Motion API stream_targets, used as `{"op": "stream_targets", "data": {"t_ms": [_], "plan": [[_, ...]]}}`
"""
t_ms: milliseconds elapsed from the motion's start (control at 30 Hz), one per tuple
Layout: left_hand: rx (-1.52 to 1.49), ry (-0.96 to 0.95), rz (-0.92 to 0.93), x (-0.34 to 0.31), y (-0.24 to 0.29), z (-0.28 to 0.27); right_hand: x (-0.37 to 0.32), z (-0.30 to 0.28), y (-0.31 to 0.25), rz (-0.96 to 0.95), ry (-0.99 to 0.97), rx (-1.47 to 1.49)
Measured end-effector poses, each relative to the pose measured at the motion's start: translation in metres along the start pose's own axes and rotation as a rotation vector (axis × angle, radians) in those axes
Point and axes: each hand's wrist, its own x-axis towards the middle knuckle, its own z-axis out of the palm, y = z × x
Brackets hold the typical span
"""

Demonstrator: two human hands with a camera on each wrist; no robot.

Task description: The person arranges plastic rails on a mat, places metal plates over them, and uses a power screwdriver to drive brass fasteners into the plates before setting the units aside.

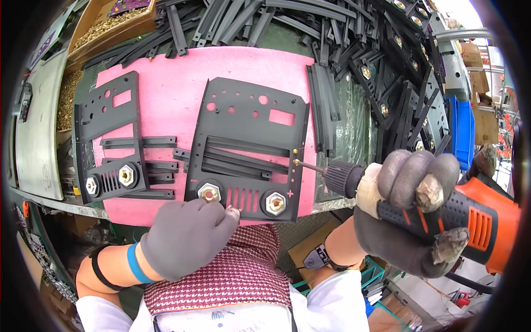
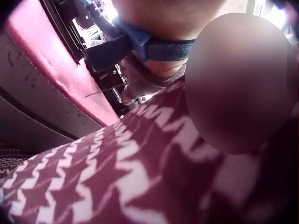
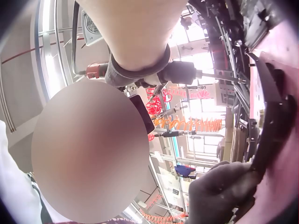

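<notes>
A black metal panel (image 1: pixel 238 124) with round holes, slots and two hex-nut fittings lies on a pink foam sheet (image 1: pixel 160 77). My gloved left hand (image 1: pixel 188 238) grips its near edge beside the left hex nut (image 1: pixel 209 193); the right wrist view shows the glove (image 3: pixel 222 191) at the panel's edge. In my gloved right hand (image 1: pixel 412 185) is an orange and black power drill (image 1: pixel 478 218), held level and pointing left. Its bit meets a small brass screw (image 1: pixel 296 162) at the panel's right side. The left wrist view shows mostly checked apron cloth (image 2: pixel 93 172).
A second black panel (image 1: pixel 113 133) and several black metal strips (image 1: pixel 160 142) lie to the left. More strips (image 1: pixel 238 22) are heaped behind the foam. A wooden box of brass screws (image 1: pixel 105 27) stands at the back left. Stacked panels (image 1: pixel 409 105) and a blue bin (image 1: pixel 462 130) are at right.
</notes>
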Motion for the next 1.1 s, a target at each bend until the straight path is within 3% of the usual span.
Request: {"op": "stream_targets", "data": {"t_ms": [300, 400, 467, 567, 800, 933, 1033, 1100], "plan": [[-0.073, -0.013, -0.003, -0.01, -0.006, 0.014, -0.015, -0.01, 0.003, -0.015, 0.066, 0.0], [-0.239, -0.067, -0.103, 0.011, -0.006, -0.003, -0.016, -0.008, 0.006, -0.011, 0.071, -0.01], [-0.209, 0.099, -0.177, 0.034, -0.009, -0.006, -0.017, -0.007, 0.003, -0.008, 0.065, -0.017], [-0.032, 0.122, -0.175, 0.052, -0.018, 0.017, -0.018, -0.007, 0.002, -0.013, 0.049, -0.021], [-0.017, 0.07, -0.159, 0.051, -0.02, 0.025, -0.029, -0.01, 0.003, -0.025, 0.078, -0.031], [-0.148, 0.069, -0.189, 0.034, -0.008, 0.008, -0.03, -0.012, 0.007, -0.025, 0.076, -0.026], [-0.194, -0.097, -0.174, 0.002, -0.001, 0.005, -0.035, -0.013, 0.008, -0.018, 0.09, -0.031], [-0.014, -0.03, -0.042, -0.014, -0.002, 0.02, -0.039, -0.016, 0.004, -0.011, 0.088, -0.028]]}}
